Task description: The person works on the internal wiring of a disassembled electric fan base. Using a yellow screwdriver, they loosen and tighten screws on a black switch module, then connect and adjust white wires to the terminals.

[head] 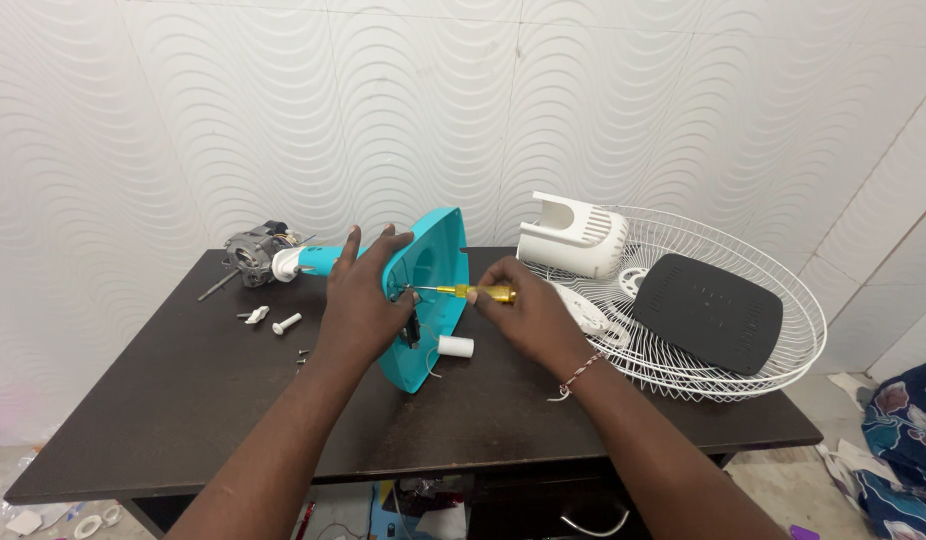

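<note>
A turquoise fan base (430,300) lies on its side on the dark table (183,400), its stem pointing left to a grey motor (253,252). My left hand (361,305) grips the base's rim and steadies it. My right hand (528,312) holds a yellow-handled screwdriver (470,292) with its tip inside the underside of the base. A small white cylinder (456,346) lies on the table just under the screwdriver.
A white wire fan guard (783,340) rests at the table's right, holding a white motor cover (573,235) and a black plate (708,312). White plastic bolts (273,321) and small screws lie at the left. A textured white wall stands behind.
</note>
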